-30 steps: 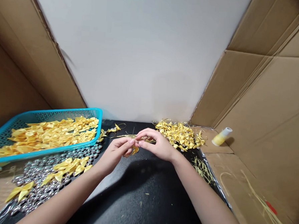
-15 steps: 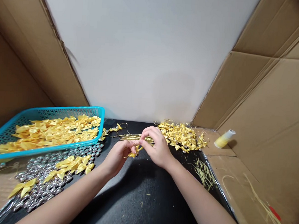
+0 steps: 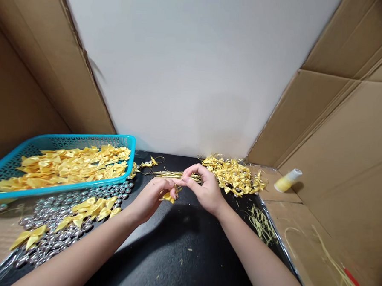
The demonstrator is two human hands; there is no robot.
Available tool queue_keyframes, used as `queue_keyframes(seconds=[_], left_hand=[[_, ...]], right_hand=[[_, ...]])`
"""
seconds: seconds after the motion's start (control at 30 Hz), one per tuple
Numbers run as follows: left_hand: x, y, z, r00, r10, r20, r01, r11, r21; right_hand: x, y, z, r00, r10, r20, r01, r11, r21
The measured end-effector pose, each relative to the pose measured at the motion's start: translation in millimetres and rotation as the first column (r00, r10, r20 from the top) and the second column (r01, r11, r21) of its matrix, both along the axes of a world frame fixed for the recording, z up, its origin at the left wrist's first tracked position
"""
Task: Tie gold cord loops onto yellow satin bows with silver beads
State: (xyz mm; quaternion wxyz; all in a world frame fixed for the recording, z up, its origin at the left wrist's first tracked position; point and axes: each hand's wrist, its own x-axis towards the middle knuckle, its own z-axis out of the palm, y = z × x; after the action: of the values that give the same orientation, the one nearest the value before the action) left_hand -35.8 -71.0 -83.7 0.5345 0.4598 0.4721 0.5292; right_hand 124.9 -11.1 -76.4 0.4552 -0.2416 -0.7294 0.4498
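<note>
Above the middle of the black table, my left hand (image 3: 152,196) is closed on a yellow ribbon bow (image 3: 168,197), which hangs below its fingers with a thin gold cord looped at its side. My right hand (image 3: 204,188) meets it from the right, thumb and index finger pinched together at the left fingertips. What the right fingers pinch looks like the thin cord of the bow, though most of it is hidden. Behind the hands lies a bundle of straight gold cords (image 3: 168,174).
A blue basket (image 3: 131,157) full of yellow bows stands at left. Silver beads (image 3: 54,221) with loose bows (image 3: 93,208) lie before it. Finished-looking beaded bows (image 3: 231,173) are heaped at back right. Cord scraps (image 3: 262,223), a thread cone (image 3: 287,180) and cardboard walls (image 3: 348,125) are at right.
Both hands stay together at the bow. The right fingers have shifted slightly right and the bow hangs a little differently under the left fingers. The view has moved slightly.
</note>
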Motion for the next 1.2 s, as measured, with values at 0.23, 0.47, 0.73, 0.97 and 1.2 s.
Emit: queue_keyframes(seconds=[0.23,0.47,0.73,0.97,1.2], left_hand=[[2.8,-0.2,-1.1,0.992,-0.002,0.130,0.009,0.998,-0.054],[4.5,1.7,-0.8,0.981,0.016,0.191,-0.010,0.999,-0.034],[0.0,5.5,-11.9,0.989,-0.004,0.145,-0.008,0.997,0.079],[-1.0,3.3,-11.7,0.984,-0.163,0.066,0.156,0.983,0.099],[-2.4,4.1,-7.3,0.996,-0.054,0.075,0.046,0.993,0.113]], right_hand=[[-1.1,4.2,4.9,0.954,0.245,-0.172,-0.292,0.891,-0.347],[1.1,6.6,8.5,0.953,0.275,-0.127,-0.303,0.857,-0.418],[5.4,6.9,18.1,0.960,0.279,-0.025,-0.260,0.857,-0.444],[0.5,7.8,7.0,0.960,0.281,-0.006,-0.251,0.849,-0.465],[-1.8,8.5,-3.5,1.000,-0.006,0.009,0.007,0.998,-0.068]])
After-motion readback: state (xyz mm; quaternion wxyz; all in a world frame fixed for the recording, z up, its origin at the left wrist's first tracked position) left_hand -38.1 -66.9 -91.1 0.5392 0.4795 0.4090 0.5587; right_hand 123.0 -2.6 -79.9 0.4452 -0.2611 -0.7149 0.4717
